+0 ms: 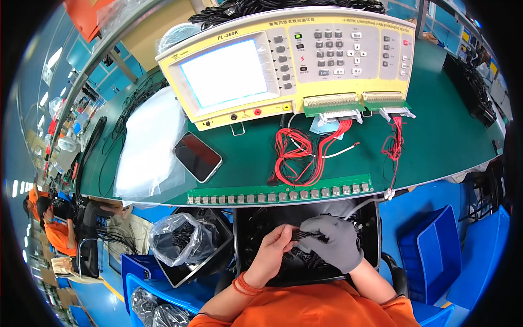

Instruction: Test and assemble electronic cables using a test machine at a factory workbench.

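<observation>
Me in my bright orange fabric top (310, 308)
A close-fitting grey fabric glove (344, 252) covers my right hand (331, 240); my left hand (271, 252) is ungloved, with a red beaded bracelet (245, 284) looped around the wrist.

A dark-screened phone (199, 157) lies beside translucent plastic sheets (148, 143) on the green table (430, 139).
</observation>
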Tool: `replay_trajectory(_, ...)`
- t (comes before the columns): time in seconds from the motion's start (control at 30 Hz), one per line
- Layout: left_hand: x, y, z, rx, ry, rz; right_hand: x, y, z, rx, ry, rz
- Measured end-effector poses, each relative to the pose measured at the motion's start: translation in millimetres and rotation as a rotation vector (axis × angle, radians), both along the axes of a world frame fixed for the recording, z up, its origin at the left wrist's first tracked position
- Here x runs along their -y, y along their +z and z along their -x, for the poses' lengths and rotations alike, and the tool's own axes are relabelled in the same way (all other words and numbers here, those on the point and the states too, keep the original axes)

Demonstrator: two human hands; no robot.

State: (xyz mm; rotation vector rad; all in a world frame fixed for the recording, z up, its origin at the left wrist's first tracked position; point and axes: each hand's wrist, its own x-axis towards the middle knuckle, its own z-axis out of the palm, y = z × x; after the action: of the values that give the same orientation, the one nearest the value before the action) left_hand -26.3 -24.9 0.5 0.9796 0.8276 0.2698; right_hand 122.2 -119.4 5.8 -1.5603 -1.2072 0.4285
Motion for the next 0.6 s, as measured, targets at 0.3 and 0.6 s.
replay_trajectory(0.3, 14.9, -3.9, -11.4, 0.302, 0.281, -0.001, -5.3, -14.0, 14.2, 0.437, -0.205, -0.124)
replay_trajectory(0.6, -3.5, -8.1, 0.8, 0.113, -0.031, -0.176, 8.2, -14.6, 1.7, 0.208, 0.071, -0.087)
